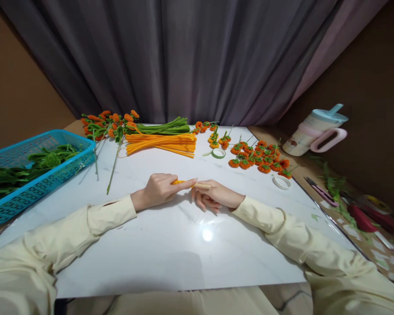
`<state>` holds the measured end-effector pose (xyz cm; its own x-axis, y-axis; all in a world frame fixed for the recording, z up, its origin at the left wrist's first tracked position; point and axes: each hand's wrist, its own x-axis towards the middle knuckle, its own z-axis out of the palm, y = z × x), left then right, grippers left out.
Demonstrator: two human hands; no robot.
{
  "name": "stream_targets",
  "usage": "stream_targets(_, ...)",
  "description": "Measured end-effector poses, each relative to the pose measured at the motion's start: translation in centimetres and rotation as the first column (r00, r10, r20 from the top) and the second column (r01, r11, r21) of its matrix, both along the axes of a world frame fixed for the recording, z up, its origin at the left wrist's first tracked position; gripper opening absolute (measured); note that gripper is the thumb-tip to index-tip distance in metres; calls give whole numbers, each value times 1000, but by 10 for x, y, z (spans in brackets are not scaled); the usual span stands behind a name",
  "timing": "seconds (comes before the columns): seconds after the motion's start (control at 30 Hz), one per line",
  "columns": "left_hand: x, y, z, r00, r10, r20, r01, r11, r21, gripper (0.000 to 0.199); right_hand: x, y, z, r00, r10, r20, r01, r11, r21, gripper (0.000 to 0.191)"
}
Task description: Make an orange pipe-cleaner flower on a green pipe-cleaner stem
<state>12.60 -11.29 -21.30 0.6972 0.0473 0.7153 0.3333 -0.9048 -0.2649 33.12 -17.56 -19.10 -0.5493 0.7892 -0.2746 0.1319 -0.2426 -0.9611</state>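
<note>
My left hand [160, 189] is closed on a yellow-orange pipe cleaner [178, 182], its index finger stretched out to the right. The pipe cleaner looks wound in coils around a pale wooden stick [202, 186]. My right hand [218, 194] meets the left over the white tabletop and grips the stick, its lower fingers curled beneath. Between the palms, part of the pipe cleaner and stick is hidden. Beyond the hands lies a bundle of straight yellow-orange pipe cleaners [160, 144], and behind it a green bundle [167, 127].
Small orange pipe-cleaner pumpkins [259, 155] stand back right near green tape [218, 153] and a white roll [281, 182]. Orange stems [110, 124] lie back left. A blue basket [39, 183] holds green leaves. A tumbler [315, 131], pliers [321, 191] and scraps line the right side.
</note>
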Motion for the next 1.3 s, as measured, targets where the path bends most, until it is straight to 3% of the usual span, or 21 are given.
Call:
stream_targets(0.23, 0, 0, 2, 999, 31, -27, -30, 999, 36, 40, -1, 0, -1, 1000, 1, -24, -1, 1000, 5, 24)
stream_targets(0.37, 0, 0, 1, 1000, 22, -16, -22, 1000, 19, 33, -2, -2, -1, 992, -83, -91, 88, 995, 46, 8)
stream_targets(0.47, 0, 0, 0, 1000, 23, 1, -23, 1000, -9, 32, -1, -2, -5, 984, -123, -131, 136, 986, 96, 19)
stream_targets(0.73, 0, -1, 1, 998, 59, -5, -59, 996, -68, 29, 0, -1, -9, 993, -62, -104, 76, 988, 132, 20)
stream_targets(0.9, 1, -1, 0, 993, 119, -24, -120, 991, -64, 29, -1, -2, -7, 998, -33, -54, 39, 993, 113, 29)
stream_targets(1.3, 7, -7, 0, 956, 237, -171, -237, 971, 19, 29, 3, 3, -8, 992, -73, -102, 71, 997, -24, 21)
